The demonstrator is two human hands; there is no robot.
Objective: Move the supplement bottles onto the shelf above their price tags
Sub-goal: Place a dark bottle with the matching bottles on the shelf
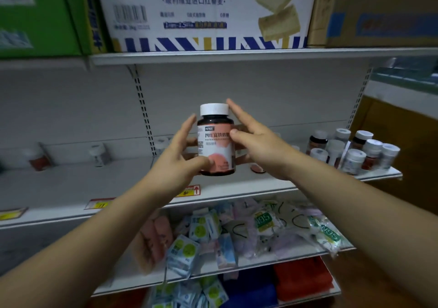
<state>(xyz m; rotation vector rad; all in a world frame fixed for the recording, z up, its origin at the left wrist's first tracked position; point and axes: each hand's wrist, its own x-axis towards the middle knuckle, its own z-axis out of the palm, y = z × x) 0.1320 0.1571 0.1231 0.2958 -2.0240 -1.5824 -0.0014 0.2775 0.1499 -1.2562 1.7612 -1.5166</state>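
A dark supplement bottle (215, 142) with a white cap and a pink-and-white label is held upright in front of the white shelf (94, 184). My left hand (180, 158) grips its lower left side, thumb across the label. My right hand (256, 142) holds its right side, thumb on the label, fingers stretched up past the cap. Yellow-and-red price tags (189, 191) (99, 204) sit on the shelf's front edge below the bottle. A cluster of several similar bottles (350, 151) stands at the shelf's right end.
Two blurred bottles (39, 157) (99, 153) stand at the back left of the shelf. Large cartons (201, 11) fill the shelf above. Below, a shelf holds loose packets (237, 232); lower down lie red and blue cloths (303, 279).
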